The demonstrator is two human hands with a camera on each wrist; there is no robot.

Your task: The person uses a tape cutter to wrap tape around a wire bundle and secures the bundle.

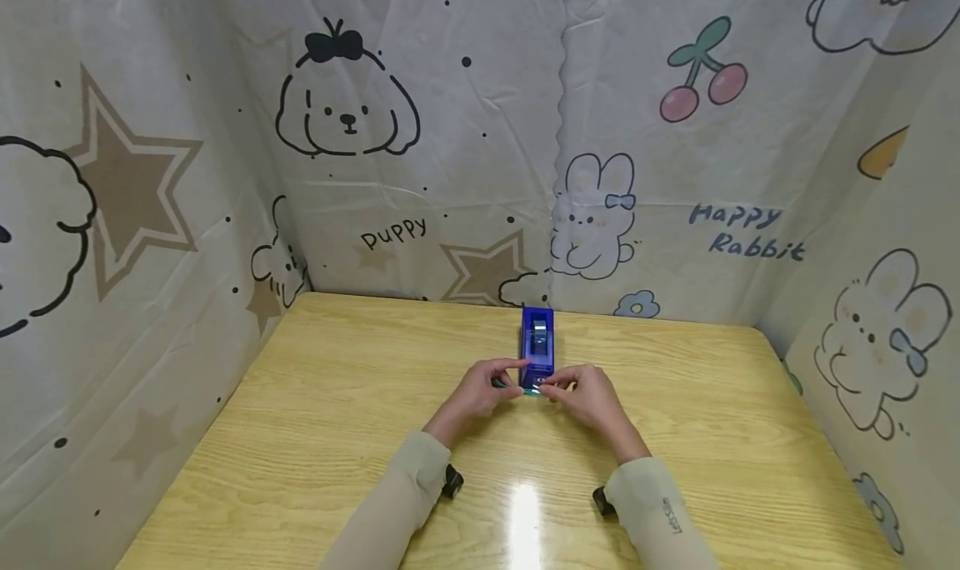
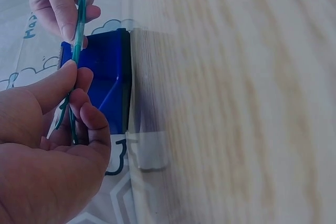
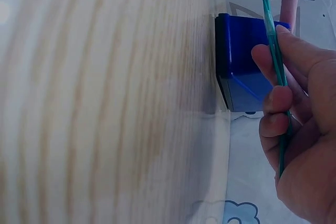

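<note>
A blue tape dispenser [image 1: 549, 349] with a tape roll [image 1: 539, 334] stands on the table, just beyond both hands. Between the hands runs a thin teal plastic strip [image 2: 80, 24], apparently wrapped with clear tape [image 3: 270, 26] near its middle. My left hand [image 1: 480, 389] pinches one end of the strip between thumb and fingers, where it seems to split into two thin lengths. The thumb and fingers of my right hand [image 1: 588, 393] pinch the other end. Curled fingers hide parts of the strip, so its exact kind is unclear.
The wooden table [image 1: 360, 387] reaches back to a printed cloth [image 1: 480, 120], which also hangs at both sides. Black cameras [image 1: 452, 482] sit at both sleeve cuffs. A bright glare lies on the table's near part.
</note>
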